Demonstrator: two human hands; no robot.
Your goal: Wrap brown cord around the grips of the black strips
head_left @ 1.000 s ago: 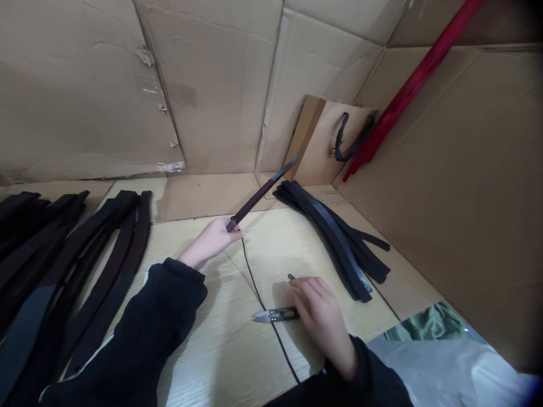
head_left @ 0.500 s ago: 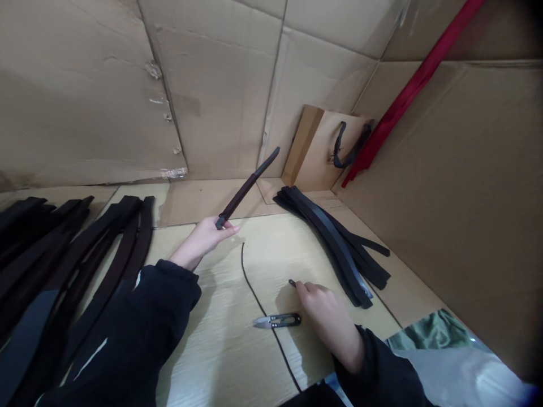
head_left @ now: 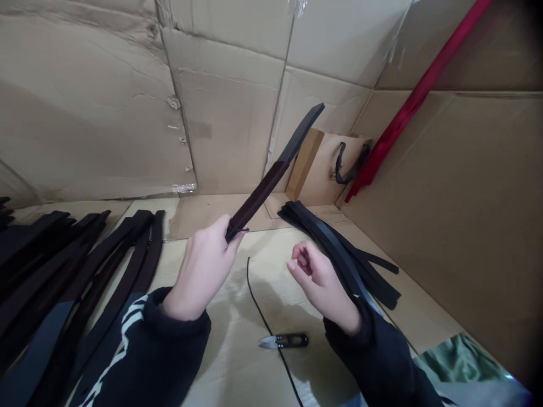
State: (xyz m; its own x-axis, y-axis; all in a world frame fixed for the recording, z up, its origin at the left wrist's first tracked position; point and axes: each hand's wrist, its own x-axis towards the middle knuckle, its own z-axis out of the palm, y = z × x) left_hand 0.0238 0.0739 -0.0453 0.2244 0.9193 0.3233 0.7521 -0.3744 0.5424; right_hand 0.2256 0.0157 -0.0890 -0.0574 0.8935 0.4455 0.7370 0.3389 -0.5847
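Observation:
My left hand [head_left: 203, 260] is closed round the lower end of a curved dark strip [head_left: 259, 195]. The strip rises up and to the right, its lower part dark brown, its upper part smooth and black. A short dark thread end sticks out beside my fingertips. My right hand [head_left: 320, 277] hovers over the table with curled fingers, apart from the strip; what lies inside them is hidden. Below it, a pair of thread snips [head_left: 292, 340] lies across a thin black cord [head_left: 258, 299].
Several dark strips [head_left: 131, 249] are heaped on the left. Another bundle of black strips [head_left: 339, 243] lies at the right, before a brown paper bag [head_left: 322, 186]. A red ribbon [head_left: 407, 113] hangs against the cardboard wall [head_left: 229, 118]. Green shiny cloth [head_left: 460, 362] shows at lower right.
The strip in my left hand has come nearer and shows more of its flat side. My right hand has risen; the small dark tip at its fingers is out of sight.

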